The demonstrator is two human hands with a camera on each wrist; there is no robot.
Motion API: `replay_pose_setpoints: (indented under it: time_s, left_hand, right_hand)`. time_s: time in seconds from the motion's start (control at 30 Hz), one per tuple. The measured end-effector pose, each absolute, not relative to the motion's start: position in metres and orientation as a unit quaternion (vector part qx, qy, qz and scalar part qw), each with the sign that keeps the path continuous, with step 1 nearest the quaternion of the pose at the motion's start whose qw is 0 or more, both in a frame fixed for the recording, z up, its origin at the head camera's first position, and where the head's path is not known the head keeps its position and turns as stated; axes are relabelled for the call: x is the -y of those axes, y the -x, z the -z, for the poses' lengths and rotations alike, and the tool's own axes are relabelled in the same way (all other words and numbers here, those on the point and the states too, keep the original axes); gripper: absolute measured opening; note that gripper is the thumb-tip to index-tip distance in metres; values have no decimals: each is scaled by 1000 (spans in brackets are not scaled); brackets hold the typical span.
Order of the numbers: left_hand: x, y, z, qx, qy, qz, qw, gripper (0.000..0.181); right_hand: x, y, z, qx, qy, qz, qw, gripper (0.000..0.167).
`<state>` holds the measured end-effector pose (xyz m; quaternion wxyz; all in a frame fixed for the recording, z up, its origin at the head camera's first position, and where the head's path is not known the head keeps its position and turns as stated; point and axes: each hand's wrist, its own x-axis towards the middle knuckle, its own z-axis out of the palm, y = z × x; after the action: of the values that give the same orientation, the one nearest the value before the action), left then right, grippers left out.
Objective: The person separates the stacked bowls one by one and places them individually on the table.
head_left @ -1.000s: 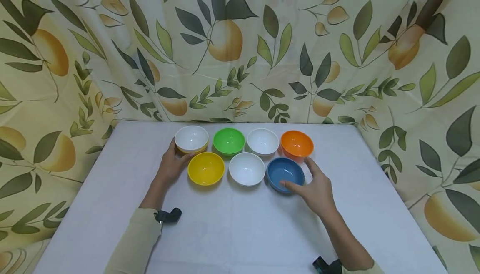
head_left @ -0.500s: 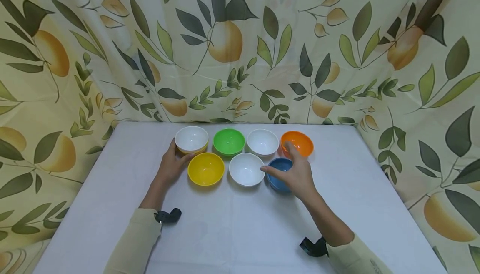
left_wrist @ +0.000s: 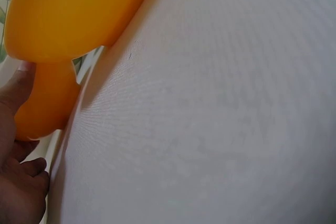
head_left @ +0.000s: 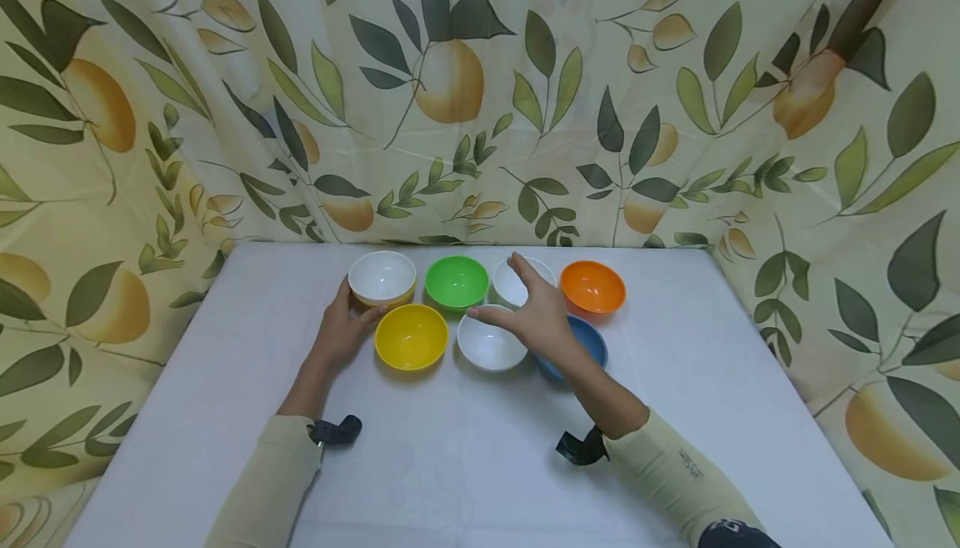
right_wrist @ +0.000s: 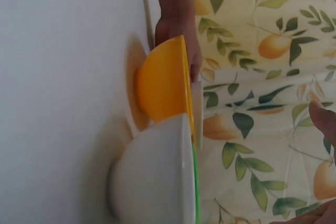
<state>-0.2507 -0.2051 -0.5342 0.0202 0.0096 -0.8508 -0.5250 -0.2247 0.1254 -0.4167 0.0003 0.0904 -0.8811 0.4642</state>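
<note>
At the back left, my left hand (head_left: 343,333) holds a white bowl (head_left: 382,275) nested in a yellow-orange bowl (left_wrist: 50,98), thumb on the near side and fingers round the far left side. A yellow bowl (head_left: 412,337) stands just in front, to the right of that thumb. My right hand (head_left: 536,314) hovers with thumb and fingers spread, holding nothing. Under it are a front white bowl (head_left: 487,348) and a back white bowl (head_left: 507,284), both partly covered. The blue bowl (head_left: 588,346) is partly hidden by the right hand and wrist.
Between the white bowls in the back row stands a green bowl (head_left: 457,283). An orange bowl (head_left: 592,287) ends that row at the right. All rest on a white-covered table (head_left: 420,465), with a fruit-patterned curtain (head_left: 465,173) behind its far edge.
My right hand has swept left, from the blue bowl across to above the white bowls, fingers spread throughout. My left hand and the bowls have stayed in place.
</note>
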Motion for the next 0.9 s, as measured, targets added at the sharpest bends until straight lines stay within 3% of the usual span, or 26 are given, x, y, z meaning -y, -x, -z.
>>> replay_pose_setpoints:
  time_s: [0.4,0.9]
  left_hand:
    - [205,250,535,851,-4,525,16,106]
    - [207,249,532,855,-2,519,5,104]
  right_hand:
    - [-66,260,408,880,-138,-451,-46,114]
    - [-5,298,420,915,-202,-334,-99,124]
